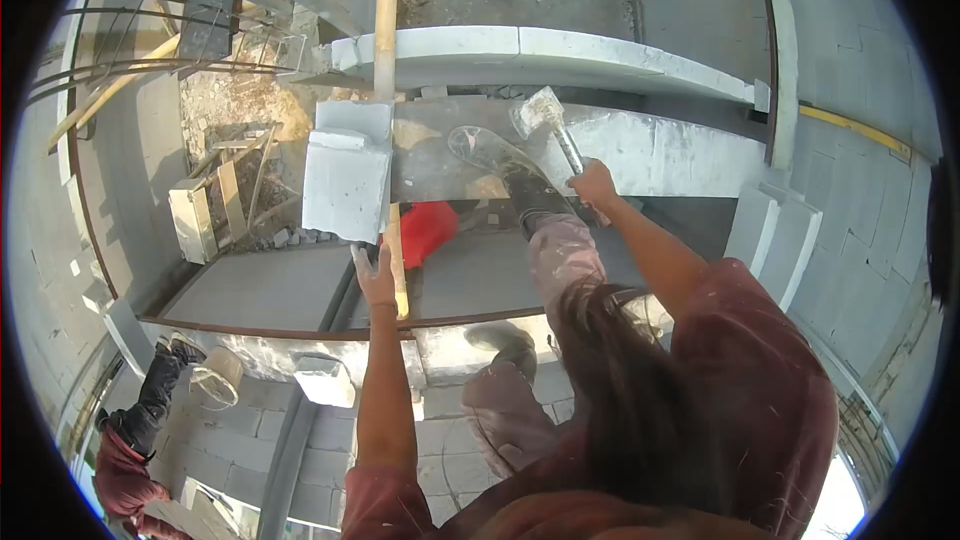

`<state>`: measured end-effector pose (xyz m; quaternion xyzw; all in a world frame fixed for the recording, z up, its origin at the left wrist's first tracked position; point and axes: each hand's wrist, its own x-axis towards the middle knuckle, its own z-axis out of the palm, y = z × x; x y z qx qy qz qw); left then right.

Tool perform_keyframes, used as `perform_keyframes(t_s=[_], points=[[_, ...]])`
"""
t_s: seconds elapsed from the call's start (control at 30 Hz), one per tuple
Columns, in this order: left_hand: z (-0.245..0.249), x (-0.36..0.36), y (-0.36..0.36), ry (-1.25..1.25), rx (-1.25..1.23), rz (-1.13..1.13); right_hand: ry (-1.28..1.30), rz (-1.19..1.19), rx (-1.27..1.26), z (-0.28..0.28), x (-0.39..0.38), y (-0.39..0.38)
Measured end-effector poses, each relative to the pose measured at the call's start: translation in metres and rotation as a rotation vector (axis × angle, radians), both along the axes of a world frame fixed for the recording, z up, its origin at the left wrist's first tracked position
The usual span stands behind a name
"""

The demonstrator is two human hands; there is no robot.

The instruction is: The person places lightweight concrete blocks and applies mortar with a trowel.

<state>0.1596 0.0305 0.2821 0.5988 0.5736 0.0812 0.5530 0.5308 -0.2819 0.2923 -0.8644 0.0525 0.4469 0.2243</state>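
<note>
My right hand (594, 187) is wrapped round the handle of a short tool (540, 112) with a broad, white-caked head. The head is over the grey wall ledge, close to my shoe (478, 147). My left hand (376, 282) has its fingers apart, with the fingertips right at the near edge of a pale block (340, 195). This block is at the left end of the ledge, with a smaller light piece (338, 140) on top. Below the ledge, beside my left hand, shows a red object (428, 230).
A wall of white blocks (560, 48) runs beyond the ledge (660, 155). Wooden poles (385, 35) stand near the block. Bent rebar (110, 70) juts in at left. Another person (130, 450) is at lower left, near a bucket (217, 377). White slabs (770, 230) lean at right.
</note>
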Motion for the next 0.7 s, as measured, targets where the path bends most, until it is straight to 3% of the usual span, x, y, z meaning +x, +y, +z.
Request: perform_keyframes(t_s=[0.07, 0.1, 0.13, 0.2, 0.23, 0.3, 0.37, 0.4, 0.47, 0.5, 0.53, 0.57, 0.6, 0.63, 0.67, 0.7], points=[[0.091, -0.007, -0.047, 0.078, -0.031, -0.341, 0.037, -0.501, 0.067, 0.041, -0.043, -0.087], [0.097, -0.039, -0.066, 0.059, -0.024, -0.532, 0.032, -0.726, 0.098, 0.078, -0.059, -0.118], [0.107, -0.07, -0.083, 0.066, -0.119, -0.664, -0.009, -0.799, 0.116, 0.094, -0.077, -0.16], [0.128, -0.127, -0.118, 0.095, -0.282, -0.766, 0.045, -1.276, 0.053, 0.121, -0.102, -0.242], [0.126, -0.164, -0.129, 0.094, -0.417, -0.733, 0.03, -1.381, 0.006, 0.141, -0.118, -0.279], [0.202, -0.166, -0.138, 0.264, -0.539, -0.734, 0.003, -1.541, -0.012, 0.168, -0.159, -0.348], [0.212, -0.186, -0.129, 0.513, -0.553, -0.619, -0.013, -1.382, -0.356, 0.178, -0.216, -0.417], [0.232, -0.175, -0.124, 0.545, -0.55, -0.555, 0.164, -1.02, -0.558, 0.133, -0.253, -0.474], [0.247, -0.133, -0.086, 0.621, -0.515, -0.674, 0.173, -1.027, -0.542, 0.194, -0.249, -0.45], [0.219, -0.138, -0.042, 0.622, -0.492, -0.705, 0.188, -1.001, -0.543, 0.214, -0.25, -0.442], [0.194, -0.092, -0.015, 0.74, -0.28, -0.956, 0.209, -0.976, -0.544, 0.232, -0.253, -0.433], [0.219, -0.05, 0.004, 0.75, -0.258, -0.986, 0.234, -0.95, -0.547, 0.247, -0.258, -0.427], [0.235, 0.033, 0.021, 0.719, -0.038, -1.13, 0.262, -0.918, -0.549, 0.26, -0.264, -0.42], [0.224, 0.094, 0.052, 0.77, 0.063, -1.205, 0.282, -0.883, -0.549, 0.273, -0.263, -0.415], [0.203, 0.152, 0.086, 0.529, -0.084, -1.016, 0.3, -0.848, -0.547, 0.284, -0.26, -0.41], [0.222, 0.212, 0.098, 0.414, 0.076, -0.97, 0.32, -0.812, -0.545, 0.294, -0.259, -0.407]])
